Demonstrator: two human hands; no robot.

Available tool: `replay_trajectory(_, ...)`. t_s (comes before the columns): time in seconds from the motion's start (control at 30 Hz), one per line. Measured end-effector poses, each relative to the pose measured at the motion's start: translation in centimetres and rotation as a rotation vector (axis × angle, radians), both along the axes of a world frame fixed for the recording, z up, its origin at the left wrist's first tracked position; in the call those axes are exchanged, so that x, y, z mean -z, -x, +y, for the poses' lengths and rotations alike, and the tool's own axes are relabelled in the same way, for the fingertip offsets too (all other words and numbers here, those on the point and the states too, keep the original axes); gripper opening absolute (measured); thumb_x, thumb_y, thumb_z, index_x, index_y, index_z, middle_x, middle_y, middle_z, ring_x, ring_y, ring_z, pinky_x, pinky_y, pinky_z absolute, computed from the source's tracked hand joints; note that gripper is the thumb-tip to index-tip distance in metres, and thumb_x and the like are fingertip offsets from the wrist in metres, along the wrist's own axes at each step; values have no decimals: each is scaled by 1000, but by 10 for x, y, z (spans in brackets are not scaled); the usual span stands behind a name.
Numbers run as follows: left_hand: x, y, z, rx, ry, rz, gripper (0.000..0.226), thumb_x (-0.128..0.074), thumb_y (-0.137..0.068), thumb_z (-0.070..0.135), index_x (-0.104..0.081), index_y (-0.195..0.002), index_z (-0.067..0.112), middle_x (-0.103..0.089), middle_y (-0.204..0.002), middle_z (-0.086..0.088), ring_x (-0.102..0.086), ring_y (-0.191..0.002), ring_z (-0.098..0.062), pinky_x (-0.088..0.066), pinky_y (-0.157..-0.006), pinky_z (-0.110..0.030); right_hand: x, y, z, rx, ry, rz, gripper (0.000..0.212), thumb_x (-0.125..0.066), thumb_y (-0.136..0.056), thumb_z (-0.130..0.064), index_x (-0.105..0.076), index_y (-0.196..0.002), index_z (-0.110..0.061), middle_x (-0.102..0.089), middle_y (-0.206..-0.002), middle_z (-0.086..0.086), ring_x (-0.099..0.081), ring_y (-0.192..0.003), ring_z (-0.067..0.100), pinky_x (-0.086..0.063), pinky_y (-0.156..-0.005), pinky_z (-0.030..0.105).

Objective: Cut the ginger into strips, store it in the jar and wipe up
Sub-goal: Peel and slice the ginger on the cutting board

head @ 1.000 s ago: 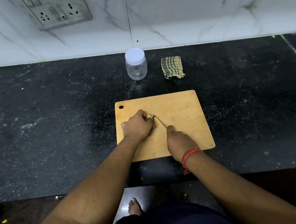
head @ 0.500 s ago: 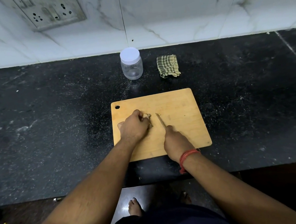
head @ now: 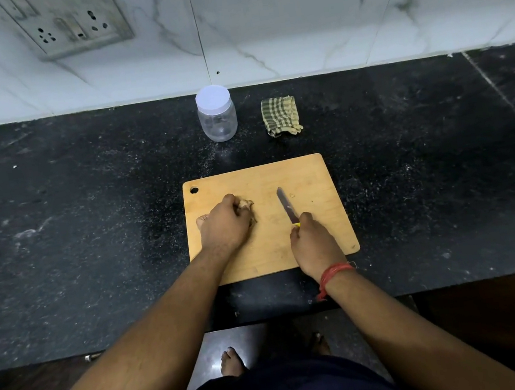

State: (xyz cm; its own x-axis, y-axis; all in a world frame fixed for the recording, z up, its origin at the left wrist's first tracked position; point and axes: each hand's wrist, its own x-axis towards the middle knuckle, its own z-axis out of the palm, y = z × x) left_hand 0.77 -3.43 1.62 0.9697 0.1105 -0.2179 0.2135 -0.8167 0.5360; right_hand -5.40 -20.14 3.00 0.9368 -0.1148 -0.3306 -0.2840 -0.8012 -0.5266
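Ginger (head: 247, 204) sits on the cutting board (head: 310, 181), left half, mostly hidden under the left hand (head: 224, 223). That hand's fingers are curled over the ginger, holding it down on the board. Right hand (head: 313, 244) on the board's right half, wrapped around a yellow knife handle; the knife (head: 286, 205) blade points away from the person, toward the board's far edge, tip well apart from the ginger, a strip of bare board between them. Can't tell if the blade touches the wood. One tiny scrap just right of the blade. Red thread band (head: 334, 274) on the right wrist, over the board's near edge.

Board has a hang hole at its far-left corner; near edge sits close to the counter's front edge. Jar (head: 217, 120), white lid on, clear body, stands beyond the board's far edge, upright. Checked cloth (head: 281, 116) bunched just right of the jar, not touching it. Open black speckled counter (head: 75, 235) left and right of the board. White marble wall behind the jar, socket plate (head: 69, 23) on it, far-left of the board. Bare feet on the floor below the counter's front edge.
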Motion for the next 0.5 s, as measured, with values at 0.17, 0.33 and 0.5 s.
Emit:
replay_trajectory(0.17,-1,-1,2,10,3,23,9,-48,-100,34,-53,-104,27,-63,-90,5,-62,-100,-25,-26,-88,-37,-1,-2,-19,156,-41,22,16,-44,-102,-19,-41,-115,-11,-63,-92,12,-66,-68,35,-58,-59,50)
replay_trajectory(0.33,3,-2,4,4,50,39,19,-49,-100,35,-58,-116,28,-70,-101,7,-62,-106,-21,-26,-88,-34,-1,-4,-22,102,-61,20,14,-43,-102,-18,-42,-115,-13,-60,-87,8,-63,-66,30,-57,-58,47)
replay_trajectory(0.5,4,-12,15,58,144,148,27,-51,-100,42,-59,-125,41,-70,-88,22,-58,-107,-8,-30,-104,-35,2,-8,-24,135,-73,17,22,-42,-104,-18,-44,-124,-10,-57,-86,6,-57,-71,27,-41,-56,34)
